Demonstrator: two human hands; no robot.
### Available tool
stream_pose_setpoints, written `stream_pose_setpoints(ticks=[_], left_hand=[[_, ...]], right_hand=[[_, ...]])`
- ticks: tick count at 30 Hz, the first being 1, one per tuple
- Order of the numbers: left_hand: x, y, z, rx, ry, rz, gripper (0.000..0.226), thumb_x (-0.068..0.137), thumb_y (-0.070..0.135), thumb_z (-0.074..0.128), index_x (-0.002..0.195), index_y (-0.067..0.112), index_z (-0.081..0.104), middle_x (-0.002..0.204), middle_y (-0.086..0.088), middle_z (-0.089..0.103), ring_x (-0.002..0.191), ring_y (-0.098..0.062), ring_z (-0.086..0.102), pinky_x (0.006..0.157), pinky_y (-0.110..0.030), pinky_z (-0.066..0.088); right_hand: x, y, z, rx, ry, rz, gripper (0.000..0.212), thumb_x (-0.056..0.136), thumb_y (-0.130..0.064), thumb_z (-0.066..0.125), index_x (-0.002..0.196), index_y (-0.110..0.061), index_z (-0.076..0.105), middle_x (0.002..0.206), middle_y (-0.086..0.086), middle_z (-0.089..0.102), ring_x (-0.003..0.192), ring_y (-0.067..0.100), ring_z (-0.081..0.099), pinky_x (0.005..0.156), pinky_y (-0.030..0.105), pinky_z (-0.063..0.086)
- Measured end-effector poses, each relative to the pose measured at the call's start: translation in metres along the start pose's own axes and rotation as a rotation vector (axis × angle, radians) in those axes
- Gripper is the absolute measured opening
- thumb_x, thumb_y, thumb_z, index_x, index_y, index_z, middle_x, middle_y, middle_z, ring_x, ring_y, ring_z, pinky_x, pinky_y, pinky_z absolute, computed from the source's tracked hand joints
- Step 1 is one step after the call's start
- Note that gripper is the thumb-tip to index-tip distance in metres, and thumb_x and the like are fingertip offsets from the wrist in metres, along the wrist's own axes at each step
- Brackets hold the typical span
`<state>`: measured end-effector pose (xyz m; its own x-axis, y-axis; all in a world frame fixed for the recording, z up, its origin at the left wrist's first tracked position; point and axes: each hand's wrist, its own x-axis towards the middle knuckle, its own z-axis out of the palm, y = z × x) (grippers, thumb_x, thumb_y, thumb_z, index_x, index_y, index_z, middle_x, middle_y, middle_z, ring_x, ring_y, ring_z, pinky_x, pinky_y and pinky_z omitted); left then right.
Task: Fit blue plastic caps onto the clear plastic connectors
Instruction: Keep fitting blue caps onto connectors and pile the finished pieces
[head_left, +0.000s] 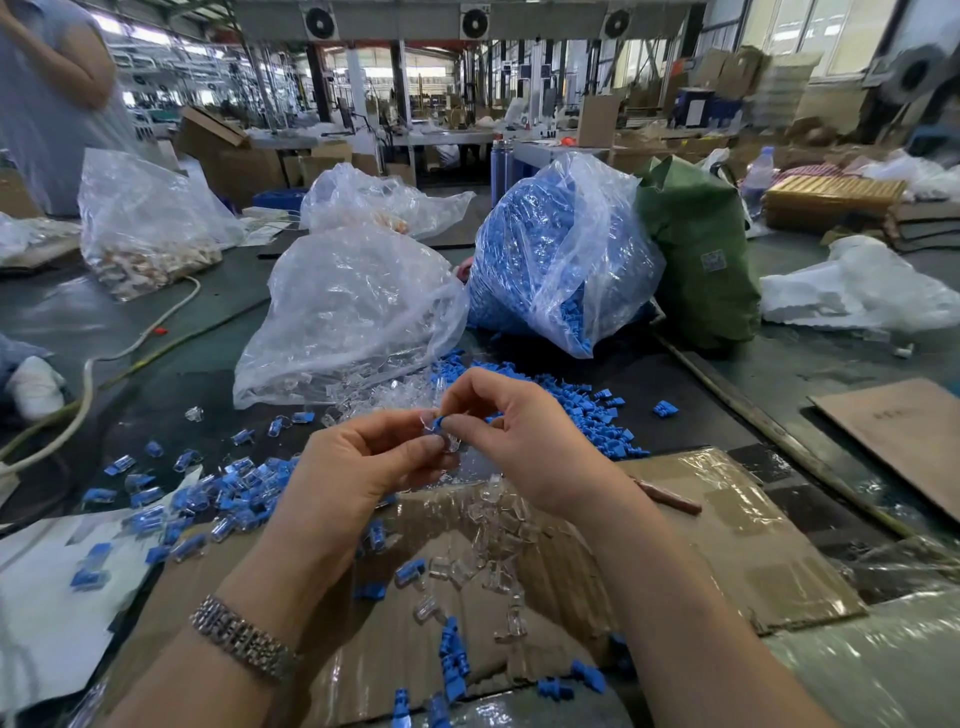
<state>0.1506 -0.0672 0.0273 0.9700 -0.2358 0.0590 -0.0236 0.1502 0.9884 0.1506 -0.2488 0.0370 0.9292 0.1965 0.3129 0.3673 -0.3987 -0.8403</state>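
Factory floor, bulk bag of blue caps (524, 249), cardboard boxes (228, 156), ceiling fans (475, 22)

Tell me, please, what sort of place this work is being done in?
Most likely a factory floor: a big bag of blue caps stands on the table, cardboard boxes are stacked behind, and fans hang overhead.

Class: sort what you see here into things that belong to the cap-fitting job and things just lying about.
Job: blue cap and clear connector pinched between left hand and right hand; bag of blue caps; bag of clear connectors.

Lying about: green bag, white cable, water bottle.
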Motion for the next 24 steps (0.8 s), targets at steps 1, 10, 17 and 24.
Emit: stream_pose_setpoints(ticks=[1,10,17,24], left_hand=[[-0.001,0.001,-0.001,-0.001,-0.006,-0.003,0.031,0.072,0.013,0.076,0.103,0.008,0.078,0.099,-0.019,0.077,0.092,-0.033,0.076,0.076,-0.028,0.062],[-0.006,0.004,-0.001,0.053,0.008,0.029,0.028,0.072,0.016,0.076,0.099,0.014,0.079,0.098,-0.014,0.078,0.092,-0.029,0.076,0.078,-0.027,0.061],[-0.006,0.005,-0.003,0.029,-0.016,0.002,0.023,0.076,0.013,0.072,0.097,0.010,0.080,0.096,-0.018,0.078,0.089,-0.029,0.077,0.072,-0.023,0.060],[-0.004,0.004,-0.007,0.054,-0.065,-0.011,0.023,0.079,0.016,0.071,0.100,0.015,0.080,0.099,-0.017,0.078,0.093,-0.029,0.076,0.076,-0.024,0.060]], right_hand=[[0.000,0.000,0.000,-0.015,-0.002,-0.014,0.012,0.096,-0.018,0.066,0.088,-0.027,0.064,0.081,-0.010,0.065,0.079,0.007,0.059,0.072,0.021,0.042],[0.001,0.000,0.002,-0.135,-0.015,-0.091,0.017,0.097,-0.016,0.065,0.089,-0.030,0.059,0.084,-0.007,0.063,0.081,0.013,0.059,0.074,0.041,0.055],[-0.002,-0.002,0.001,-0.128,-0.032,-0.090,0.023,0.096,-0.008,0.064,0.088,-0.030,0.060,0.084,-0.009,0.061,0.081,0.009,0.056,0.079,0.040,0.055],[-0.005,-0.009,-0.004,-0.112,-0.037,0.009,0.014,0.094,-0.023,0.071,0.093,-0.031,0.060,0.085,-0.009,0.063,0.082,0.012,0.061,0.076,0.035,0.055]])
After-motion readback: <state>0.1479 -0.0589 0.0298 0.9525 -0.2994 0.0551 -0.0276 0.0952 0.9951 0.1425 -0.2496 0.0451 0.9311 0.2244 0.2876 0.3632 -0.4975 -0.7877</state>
